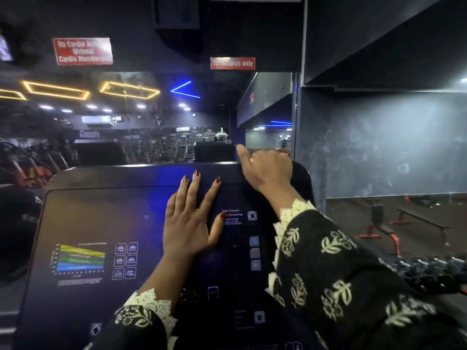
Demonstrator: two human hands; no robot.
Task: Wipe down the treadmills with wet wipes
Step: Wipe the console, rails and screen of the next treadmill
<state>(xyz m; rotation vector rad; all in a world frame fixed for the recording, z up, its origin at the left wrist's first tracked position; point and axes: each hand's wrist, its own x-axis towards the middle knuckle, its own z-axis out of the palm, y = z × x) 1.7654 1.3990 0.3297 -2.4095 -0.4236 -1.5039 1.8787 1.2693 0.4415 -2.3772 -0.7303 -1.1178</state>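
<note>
Two hands were laid on the treadmill console (101, 218), probably mid-wipe: left hand (192, 221) flat, released; right hand (265, 170) at the top edge, grasp unclear. Downward strokes were due.

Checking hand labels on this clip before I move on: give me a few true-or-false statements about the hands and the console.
1. The left hand lies flat on the treadmill console, fingers spread. True.
2. The right hand rests on the coloured chart. False: it is at the console's top right edge; the chart is lower left.
3. The left hand pinches a wet wipe. False: its fingers are straight and no wipe shows.
4. A red sign hangs on the wall above. True.
</note>
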